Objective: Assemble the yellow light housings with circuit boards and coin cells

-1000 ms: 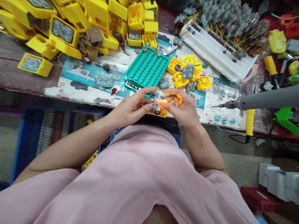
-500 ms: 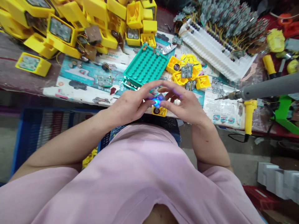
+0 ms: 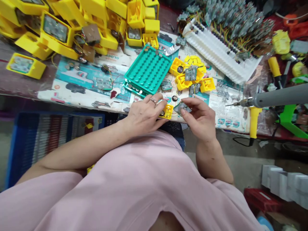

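At the table's near edge my left hand, with a ring on one finger, pinches a small yellow plastic housing that has a dark round part in it. Just to its right my right hand holds a small grey-green circuit board between thumb and fingers. No light glows on the board. A loose coin cell lies on the printed paper just beyond both hands. Behind it stands a teal tray with rows of round pockets.
Yellow housings are piled at the back left, with a few more beside the teal tray. A white rack of wired boards runs across the back right. A grey electric screwdriver hangs at right. A blue crate sits below the table.
The board was lit orange, then blue, while both hands held it with the housing. Now it is dark, the hands have parted, and the right hand holds the board apart from the housing.
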{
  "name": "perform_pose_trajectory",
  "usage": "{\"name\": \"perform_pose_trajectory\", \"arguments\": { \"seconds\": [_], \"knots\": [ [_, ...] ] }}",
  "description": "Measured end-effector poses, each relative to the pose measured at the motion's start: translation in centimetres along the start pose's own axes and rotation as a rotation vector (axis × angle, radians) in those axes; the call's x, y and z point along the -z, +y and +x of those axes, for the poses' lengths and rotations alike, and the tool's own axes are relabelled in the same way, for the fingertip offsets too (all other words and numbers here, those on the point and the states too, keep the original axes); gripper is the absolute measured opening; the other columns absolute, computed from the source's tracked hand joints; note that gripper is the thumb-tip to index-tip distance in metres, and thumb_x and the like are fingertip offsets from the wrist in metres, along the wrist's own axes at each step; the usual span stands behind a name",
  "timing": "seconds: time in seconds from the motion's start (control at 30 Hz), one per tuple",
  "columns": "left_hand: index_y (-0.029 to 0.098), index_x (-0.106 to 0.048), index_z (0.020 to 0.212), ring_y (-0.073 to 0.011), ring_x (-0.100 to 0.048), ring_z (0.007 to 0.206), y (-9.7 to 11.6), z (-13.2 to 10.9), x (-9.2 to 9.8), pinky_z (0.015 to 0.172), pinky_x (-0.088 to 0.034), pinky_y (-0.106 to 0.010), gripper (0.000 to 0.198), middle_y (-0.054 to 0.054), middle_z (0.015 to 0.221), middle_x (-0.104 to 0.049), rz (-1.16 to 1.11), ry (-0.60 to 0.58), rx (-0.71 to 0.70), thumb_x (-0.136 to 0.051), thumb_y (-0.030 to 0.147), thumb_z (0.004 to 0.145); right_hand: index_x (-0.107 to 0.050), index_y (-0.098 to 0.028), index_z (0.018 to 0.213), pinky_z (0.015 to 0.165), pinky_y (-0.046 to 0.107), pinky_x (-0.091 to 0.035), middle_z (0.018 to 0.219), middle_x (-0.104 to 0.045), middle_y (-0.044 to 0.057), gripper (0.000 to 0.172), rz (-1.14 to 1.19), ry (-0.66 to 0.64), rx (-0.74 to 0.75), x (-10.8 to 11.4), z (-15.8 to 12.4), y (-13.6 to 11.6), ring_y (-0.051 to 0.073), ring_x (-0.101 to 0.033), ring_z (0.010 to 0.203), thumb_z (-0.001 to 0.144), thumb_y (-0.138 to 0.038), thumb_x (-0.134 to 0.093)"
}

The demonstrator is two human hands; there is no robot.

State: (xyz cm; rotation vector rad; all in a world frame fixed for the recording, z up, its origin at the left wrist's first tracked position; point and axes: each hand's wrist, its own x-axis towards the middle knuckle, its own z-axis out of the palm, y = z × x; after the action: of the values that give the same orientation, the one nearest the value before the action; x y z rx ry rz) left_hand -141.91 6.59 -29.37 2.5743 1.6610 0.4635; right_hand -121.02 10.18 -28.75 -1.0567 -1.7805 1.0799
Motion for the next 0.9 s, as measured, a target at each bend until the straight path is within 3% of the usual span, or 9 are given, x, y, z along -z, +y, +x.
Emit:
{"name": "perform_pose_trajectory", "arguments": {
  "seconds": [0.17,0.33,0.47,0.57,0.63,0.8,0.9],
  "knots": [
    [0.013,-0.058,0.135,-0.0330,-0.067,0.096,0.3,0.5,0.8,0.062,-0.049,-0.035,0.058,-0.018,0.110,-0.070,0.026,-0.089,0.070,-0.057,0.052,0.092,-0.059,-0.035,0.123,0.051,0.018,-0.057,0.093,-0.064,-0.002,0.036,0.129,0.065,-0.090,-0.6,-0.7,0.7,0.008,-0.063,0.067,0.089,-0.040,-0.068],
    [0.021,-0.040,0.153,-0.0340,-0.070,0.091,-0.3,0.0,2.8,0.062,-0.047,-0.035,0.080,-0.017,0.105,-0.072,0.080,-0.330,0.055,-0.053,0.067,0.089,-0.069,-0.033,0.116,0.054,0.023,-0.060,0.103,-0.065,0.001,0.027,0.079,-0.012,-0.124,-0.9,0.0,1.1,0.007,-0.060,0.062,0.091,-0.042,-0.063],
    [0.022,-0.021,0.160,-0.0320,-0.068,0.101,-1.9,0.6,4.9,0.066,-0.049,-0.034,0.075,-0.016,0.126,-0.067,0.068,-0.466,-0.073,-0.049,0.044,0.094,-0.071,-0.031,0.114,0.062,0.025,-0.058,0.102,-0.068,0.002,0.025,-0.005,-0.064,-0.097,0.1,0.7,0.6,0.011,-0.061,0.073,0.091,-0.036,-0.065],
    [0.027,-0.023,0.159,-0.0296,-0.064,0.113,-2.7,2.1,5.5,0.074,-0.050,-0.033,0.074,-0.013,0.149,-0.052,0.068,-0.459,-0.154,-0.047,0.019,0.089,-0.067,-0.032,0.124,0.073,0.026,-0.058,0.111,-0.068,0.002,0.034,-0.045,-0.166,-0.026,1.2,0.9,0.1,0.013,-0.062,0.088,0.090,-0.030,-0.066],
    [0.030,-0.026,0.158,-0.0282,-0.061,0.117,-2.9,3.4,5.4,0.079,-0.050,-0.033,0.076,-0.009,0.153,-0.048,0.010,-0.478,-0.210,-0.046,0.013,0.087,-0.062,-0.033,0.131,0.077,0.026,-0.057,0.117,-0.066,0.002,0.044,-0.067,-0.257,0.008,2.0,0.7,-0.3,0.013,-0.062,0.091,0.088,-0.026,-0.067],
    [0.030,-0.043,0.150,-0.0270,-0.063,0.114,-3.0,5.6,4.3,0.086,-0.048,-0.034,0.061,-0.009,0.131,-0.066,-0.043,-0.610,-0.280,-0.052,0.021,0.090,-0.065,-0.030,0.127,0.082,0.028,-0.055,0.108,-0.070,0.002,0.039,-0.203,-0.292,0.101,3.6,0.2,-1.0,0.010,-0.062,0.080,0.089,-0.022,-0.066],
    [0.027,-0.053,0.141,-0.0279,-0.064,0.107,-2.4,5.4,4.1,0.081,-0.048,-0.034,0.052,-0.010,0.115,-0.072,0.022,-0.582,-0.271,-0.056,0.023,0.089,-0.068,-0.029,0.123,0.080,0.028,-0.056,0.106,-0.073,0.002,0.034,-0.275,-0.282,0.155,4.0,0.1,-1.4,0.011,-0.065,0.080,0.089,-0.024,-0.067]
  ]
}}
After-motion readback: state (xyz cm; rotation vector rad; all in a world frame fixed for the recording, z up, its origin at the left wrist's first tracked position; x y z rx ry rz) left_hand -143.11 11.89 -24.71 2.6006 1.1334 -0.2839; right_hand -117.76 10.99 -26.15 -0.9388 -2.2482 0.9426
